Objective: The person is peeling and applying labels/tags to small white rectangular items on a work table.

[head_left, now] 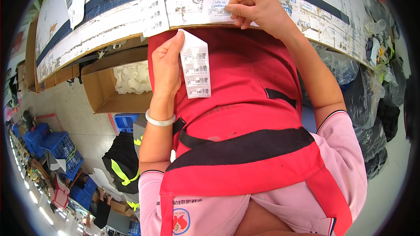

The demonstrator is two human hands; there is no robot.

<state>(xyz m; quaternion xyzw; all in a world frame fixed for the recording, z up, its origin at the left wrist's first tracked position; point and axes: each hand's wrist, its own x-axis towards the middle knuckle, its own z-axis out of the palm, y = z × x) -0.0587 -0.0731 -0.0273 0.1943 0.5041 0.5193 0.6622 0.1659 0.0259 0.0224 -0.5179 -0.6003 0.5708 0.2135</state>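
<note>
My left hand (167, 63) pinches the top of a white strip of barcode labels (196, 67) between thumb and fingers. The strip hangs down in front of my red apron (236, 70), its upper part blank and several printed labels lower down. At the table's near edge, my right hand (264, 14) has thumb and forefinger pinched together at the end of a small barcode label (217, 13). Whether that label is lifted or lies against the tabletop, I cannot tell. A second label strip (152, 6) lies on the table left of it, overhanging the edge.
The worn white cardboard tabletop (192, 0) is banded with dark blue tape (113, 11). Below it at left, an open carton (103, 78) holds crumpled white material (132, 78). Plastic bags (367, 100) crowd the right side. Blue crates (65, 153) stand on the floor at left.
</note>
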